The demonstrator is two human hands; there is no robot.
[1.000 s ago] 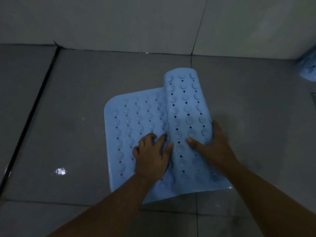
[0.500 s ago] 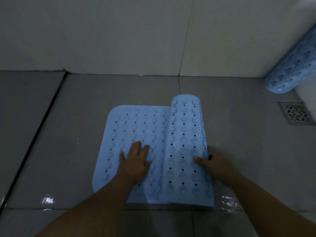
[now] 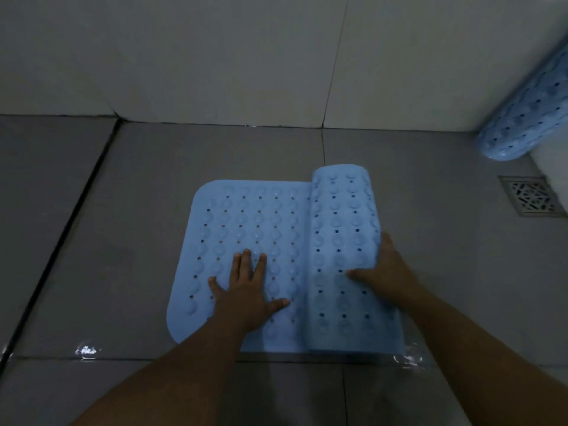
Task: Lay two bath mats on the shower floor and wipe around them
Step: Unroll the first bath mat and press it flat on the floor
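A grey-tiled shower floor [image 3: 430,186] meets pale wall tiles [image 3: 215,56] in dim light, wet patches glinting along its near edge, as a person works on the first of two blue bath mats. That bath mat [image 3: 255,229], dotted with holes and suction cups, lies mid-floor and is roughly half unrolled: its left portion sits flat on the tiles while the right portion remains a roll [image 3: 344,229] whose long axis runs from the person toward the back wall, so the mat would unfurl rightward, toward the square metal floor drain [image 3: 530,195]. A second rolled mat [image 3: 522,121], still untouched, leans in the far right corner. By this evidence the job is at an early stage, with one mat partly laid, the other waiting and no wiping cloth in sight. The left hand [image 3: 246,290] is spread flat, pressing the unrolled section down; the right hand [image 3: 387,272] cups the roll's right side, thumb on top.
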